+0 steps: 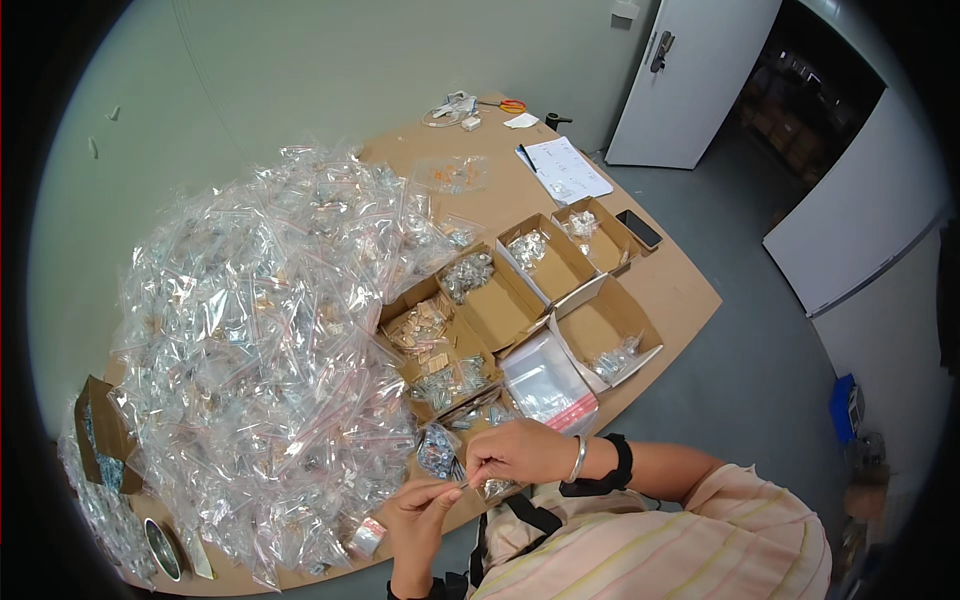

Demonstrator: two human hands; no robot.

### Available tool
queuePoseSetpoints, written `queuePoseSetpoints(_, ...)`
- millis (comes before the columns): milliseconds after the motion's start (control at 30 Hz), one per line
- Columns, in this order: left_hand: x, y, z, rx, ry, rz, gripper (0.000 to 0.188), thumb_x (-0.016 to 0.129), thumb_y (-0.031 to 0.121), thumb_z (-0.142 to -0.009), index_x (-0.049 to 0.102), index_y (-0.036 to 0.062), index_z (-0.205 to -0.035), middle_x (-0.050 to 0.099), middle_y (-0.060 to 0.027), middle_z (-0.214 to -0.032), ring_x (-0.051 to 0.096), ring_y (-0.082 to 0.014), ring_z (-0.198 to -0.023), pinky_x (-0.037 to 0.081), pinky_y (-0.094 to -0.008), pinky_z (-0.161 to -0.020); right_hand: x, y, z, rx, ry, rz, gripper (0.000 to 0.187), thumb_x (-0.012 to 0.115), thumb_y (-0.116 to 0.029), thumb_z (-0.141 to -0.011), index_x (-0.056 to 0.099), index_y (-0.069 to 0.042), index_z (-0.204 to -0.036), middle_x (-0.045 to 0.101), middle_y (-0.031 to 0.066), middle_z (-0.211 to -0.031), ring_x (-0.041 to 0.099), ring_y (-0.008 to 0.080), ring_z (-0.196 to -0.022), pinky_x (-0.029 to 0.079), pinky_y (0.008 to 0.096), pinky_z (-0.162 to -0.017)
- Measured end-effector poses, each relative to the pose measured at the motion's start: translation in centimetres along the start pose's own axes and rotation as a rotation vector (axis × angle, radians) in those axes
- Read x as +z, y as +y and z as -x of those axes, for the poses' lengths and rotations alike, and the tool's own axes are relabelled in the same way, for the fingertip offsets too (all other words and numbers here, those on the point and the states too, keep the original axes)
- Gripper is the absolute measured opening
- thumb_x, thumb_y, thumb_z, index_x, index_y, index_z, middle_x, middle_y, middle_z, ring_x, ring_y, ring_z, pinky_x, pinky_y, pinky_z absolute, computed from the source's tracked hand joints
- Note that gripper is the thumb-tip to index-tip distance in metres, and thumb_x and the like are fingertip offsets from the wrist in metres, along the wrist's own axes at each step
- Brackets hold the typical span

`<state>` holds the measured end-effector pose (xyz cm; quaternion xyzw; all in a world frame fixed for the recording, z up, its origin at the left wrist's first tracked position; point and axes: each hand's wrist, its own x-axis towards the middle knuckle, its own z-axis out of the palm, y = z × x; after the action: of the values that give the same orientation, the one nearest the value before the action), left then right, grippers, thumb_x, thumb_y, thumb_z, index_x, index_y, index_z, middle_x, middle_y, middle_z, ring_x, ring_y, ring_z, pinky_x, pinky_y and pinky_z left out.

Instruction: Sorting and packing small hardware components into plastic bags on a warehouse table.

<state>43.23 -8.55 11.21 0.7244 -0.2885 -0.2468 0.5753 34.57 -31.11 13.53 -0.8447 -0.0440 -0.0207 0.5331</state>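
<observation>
My left hand [420, 508] and my right hand [520, 450] meet at the table's near edge, fingertips pinched together. Whatever they pinch is too small to make out. Just beyond the fingers is a clear plastic bag [437, 452] with small metal parts in it; I cannot tell whether the fingers touch it. A cardboard box of small metal parts [490, 412] lies partly hidden behind my right hand. Beside it, a box holds clear zip bags [550, 382] with a red strip. Farther off, another box contains wooden dowels [425, 322] and metal screws [450, 382].
A large heap of filled clear bags [270, 350] covers the table's left side. More cardboard boxes [545, 262] of small parts stand at the right, near a phone [639, 229] and papers [565, 168]. Scissors [511, 105] lie at the far end. A metal bowl [162, 549] stands far left.
</observation>
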Motion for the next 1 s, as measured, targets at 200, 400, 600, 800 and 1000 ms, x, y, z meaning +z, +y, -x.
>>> queuePoseSetpoints(200,0.2,-6.7,1.3,-0.227,0.189,-0.414,0.025,0.081,0.014,-0.078,0.076,0.0018,-0.099,0.067,-0.0137,-0.103,0.067,-0.0248,-0.08,0.054,-0.0365,-0.07,-5.8,6.8,0.7,0.427,0.394,-0.016,0.015,0.069,-0.014,-0.09,0.065,0.0,-0.089,0.067,0.0104,-0.077,0.066,0.0192,-0.067,0.051,0.0315,-0.063)
queuePoseSetpoints(400,-2.4,-17.0,7.8,-0.402,-0.082,-0.852,0.023,0.073,0.018,-0.083,0.073,0.0063,-0.104,0.067,-0.0138,-0.095,0.068,-0.0321,-0.084,0.054,-0.0415,-0.071,-11.5,14.6,0.2,0.252,0.917,0.561,0.032,0.076,-0.009,-0.083,0.062,-0.001,-0.111,0.066,0.0145,-0.102,0.068,0.024,-0.078,0.054,0.0366,-0.073)
queuePoseSetpoints(600,-2.8,-20.6,9.7,-0.548,0.289,-0.749,0.017,0.074,0.016,-0.082,0.068,0.0034,-0.092,0.066,-0.0136,-0.09,0.065,-0.0339,-0.081,0.051,-0.0442,-0.072,-3.4,13.0,-2.9,0.323,0.231,0.27,0.019,0.073,-0.009,-0.084,0.067,-0.003,-0.101,0.066,0.0121,-0.099,0.067,0.0241,-0.077,0.054,0.0346,-0.073)
queuePoseSetpoints(800,-4.5,-22.5,9.1,-0.483,0.524,-0.569,0.026,0.078,0.015,-0.078,0.062,0.0013,-0.093,0.063,-0.0152,-0.091,0.063,-0.0343,-0.083,0.051,-0.0455,-0.075,6.7,15.0,-4.4,0.287,-0.204,0.488,0.018,0.066,-0.025,-0.09,0.069,-0.008,-0.096,0.065,0.0122,-0.097,0.065,0.0317,-0.088,0.053,0.0392,-0.08)
queuePoseSetpoints(1000,-4.3,-23.6,8.1,-0.566,0.353,-0.843,0.03,0.081,0.019,-0.074,0.06,0.0051,-0.091,0.063,-0.0138,-0.097,0.063,-0.0337,-0.093,0.051,-0.046,-0.076,11.1,14.3,-6.8,0.447,-0.146,0.531,0.025,0.068,-0.033,-0.087,0.071,-0.01,-0.094,0.062,0.0117,-0.096,0.063,0.0328,-0.093,0.052,0.0422,-0.08)
